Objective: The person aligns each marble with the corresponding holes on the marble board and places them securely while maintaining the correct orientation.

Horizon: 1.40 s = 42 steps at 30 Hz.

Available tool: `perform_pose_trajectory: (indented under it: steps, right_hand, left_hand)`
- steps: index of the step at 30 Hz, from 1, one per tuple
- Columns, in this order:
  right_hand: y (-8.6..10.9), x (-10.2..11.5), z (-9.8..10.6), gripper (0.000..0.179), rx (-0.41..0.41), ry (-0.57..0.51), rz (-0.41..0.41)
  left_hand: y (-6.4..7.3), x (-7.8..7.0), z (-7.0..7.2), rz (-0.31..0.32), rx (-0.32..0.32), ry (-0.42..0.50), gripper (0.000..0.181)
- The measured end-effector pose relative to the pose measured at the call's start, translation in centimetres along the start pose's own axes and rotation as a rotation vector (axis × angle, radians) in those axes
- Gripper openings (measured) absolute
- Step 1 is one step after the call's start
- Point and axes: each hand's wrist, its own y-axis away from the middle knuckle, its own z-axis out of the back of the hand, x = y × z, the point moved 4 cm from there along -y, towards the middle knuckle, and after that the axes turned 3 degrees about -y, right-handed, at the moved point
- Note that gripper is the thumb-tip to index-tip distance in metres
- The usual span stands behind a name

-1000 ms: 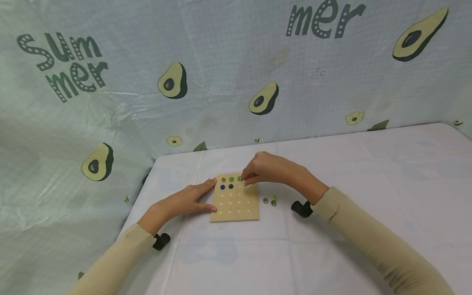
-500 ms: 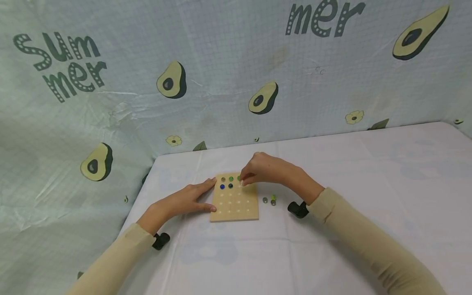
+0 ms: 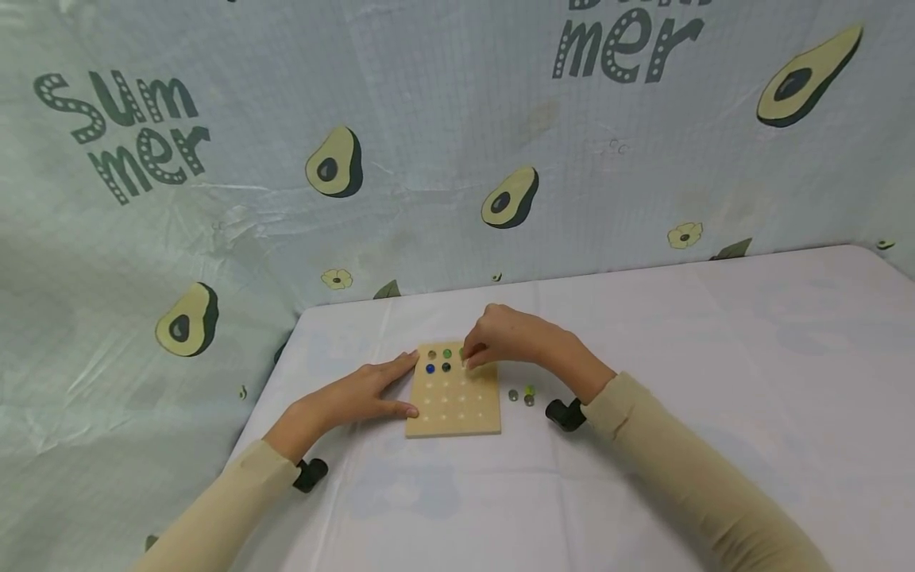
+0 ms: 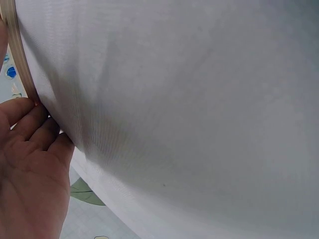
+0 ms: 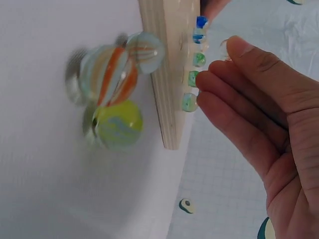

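Observation:
A square wooden board (image 3: 457, 425) with rows of small dimples lies on the table. Glass marbles sit in its far rows, among them a blue marble (image 3: 430, 369) and a green marble (image 3: 447, 353). My left hand (image 3: 357, 393) rests along the board's left edge, thumb and fingers spread and touching it. Over the second row, my right hand (image 3: 503, 335) pinches a clear marble (image 5: 224, 50) between thumb and fingertips, close above the board. The fingers hide part of the far right of the board in the head view.
Right of the board lie three loose marbles: a yellow-green marble (image 5: 118, 124), an orange-striped marble (image 5: 109, 74) and a smaller striped marble (image 5: 145, 52). A white cloth (image 3: 643, 334) covers the table. Behind it hangs an avocado-print sheet (image 3: 429, 214).
My right hand has shifted slightly left over the board, still pinching the marble. My left hand keeps its place at the board's edge. The head view has tilted up a little.

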Motion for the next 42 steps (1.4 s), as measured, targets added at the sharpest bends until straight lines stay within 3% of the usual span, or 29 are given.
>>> perform_pose_trajectory:
  steps: [14,28,37,42]
  right_hand:
    - [-1.0,-0.6,-1.0,0.012,0.028,-0.037,-0.216]
    - [-1.7,-0.8,-1.3,0.013,0.062,-0.087,-0.262]
    - [-2.1,-0.6,-1.4,0.010,0.049,-0.048,-0.197]
    - [-2.4,-0.4,-1.4,0.007,0.077,-0.003,-0.203]
  left_hand:
    - [-0.1,0.2,0.0,-0.011,-0.010,-0.010,0.106]
    - [-0.1,0.2,0.0,-0.009,-0.005,-0.016,0.106]
    - [0.0,0.3,0.0,-0.024,-0.006,-0.035,0.106]
    - [0.1,0.2,0.1,-0.026,-0.007,-0.026,0.106]
